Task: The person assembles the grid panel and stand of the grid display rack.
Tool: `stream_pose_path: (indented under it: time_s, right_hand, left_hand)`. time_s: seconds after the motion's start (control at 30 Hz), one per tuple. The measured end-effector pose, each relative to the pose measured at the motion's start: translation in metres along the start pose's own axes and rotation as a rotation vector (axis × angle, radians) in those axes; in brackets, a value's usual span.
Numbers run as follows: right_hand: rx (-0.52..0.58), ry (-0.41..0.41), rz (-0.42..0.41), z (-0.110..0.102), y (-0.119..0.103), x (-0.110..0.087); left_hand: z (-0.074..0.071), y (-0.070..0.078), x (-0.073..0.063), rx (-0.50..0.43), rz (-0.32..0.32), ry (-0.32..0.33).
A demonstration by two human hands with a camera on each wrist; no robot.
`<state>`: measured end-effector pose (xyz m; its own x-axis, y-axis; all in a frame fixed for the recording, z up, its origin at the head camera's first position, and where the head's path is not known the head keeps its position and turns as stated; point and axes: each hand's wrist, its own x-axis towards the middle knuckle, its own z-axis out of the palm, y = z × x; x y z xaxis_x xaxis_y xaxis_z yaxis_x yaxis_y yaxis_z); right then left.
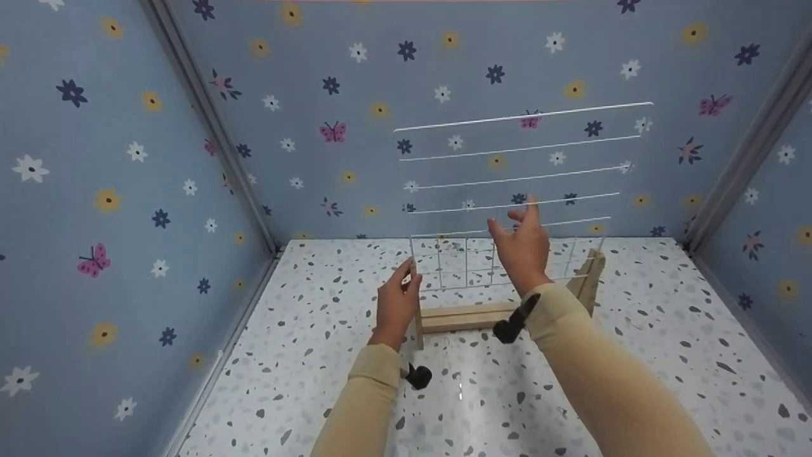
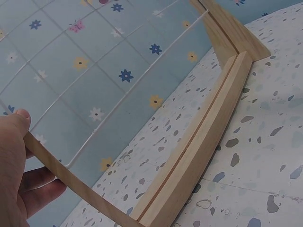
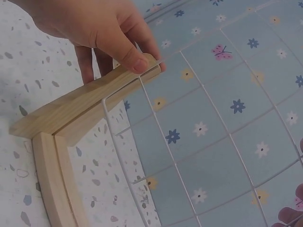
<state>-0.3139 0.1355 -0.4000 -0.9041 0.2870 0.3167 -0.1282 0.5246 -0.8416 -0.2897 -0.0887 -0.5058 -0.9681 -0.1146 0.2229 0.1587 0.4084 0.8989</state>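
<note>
A white wire grid (image 1: 501, 209) stands upright over a pale wooden stand (image 1: 469, 317) that has a grooved crossbar and a grooved post at each side. My left hand (image 1: 396, 301) pinches the top of the left post (image 3: 94, 97), thumb on one face and fingers behind. In the left wrist view, the lower corner of the grid lies beside those fingers, and its bottom wire slopes above the crossbar groove (image 2: 182, 153). Higher up, near the grid's middle, my right hand (image 1: 523, 251) holds the wires; the right wrist view shows only its curled fingertips (image 3: 289, 215) at the edge.
The stand rests on a white speckled tabletop (image 1: 304, 355). Flower-patterned blue panels rise behind (image 1: 304, 57) and at the left (image 1: 127, 209), joined by grey corner strips. The right post (image 1: 590, 279) stands to the right of my right wrist.
</note>
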Motion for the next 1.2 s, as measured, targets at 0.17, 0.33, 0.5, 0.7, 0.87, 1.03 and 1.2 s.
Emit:
stream_pose_path:
  time_s: [0.17, 0.33, 0.5, 0.7, 0.87, 1.03, 1.2]
  right_hand:
    - [-0.009, -0.002, 0.006, 0.001, 0.002, 0.000]
    - [0.003, -0.004, -0.009, 0.002, 0.006, -0.002]
    - [0.016, -0.014, -0.001, 0.003, 0.012, -0.002]
    - [0.024, -0.010, 0.003, 0.005, 0.017, -0.005]
    - [0.014, -0.011, 0.013, 0.007, 0.021, -0.008]
    - [0.006, -0.012, 0.016, 0.009, 0.025, -0.010]
    - [0.001, -0.001, 0.013, 0.011, 0.028, -0.010]
  left_hand:
    - [0.000, 0.000, 0.000, -0.004, -0.004, -0.002]
    - [-0.001, 0.001, -0.002, -0.008, 0.017, -0.010]
    - [-0.002, 0.000, -0.002, -0.029, 0.037, -0.018]
    - [-0.001, -0.002, -0.002, -0.032, 0.035, -0.018]
    - [-0.001, -0.002, -0.002, -0.029, 0.028, -0.022]
    - [-0.001, -0.002, -0.002, -0.030, 0.029, -0.015]
    - [-0.001, -0.002, -0.001, -0.026, 0.035, -0.008]
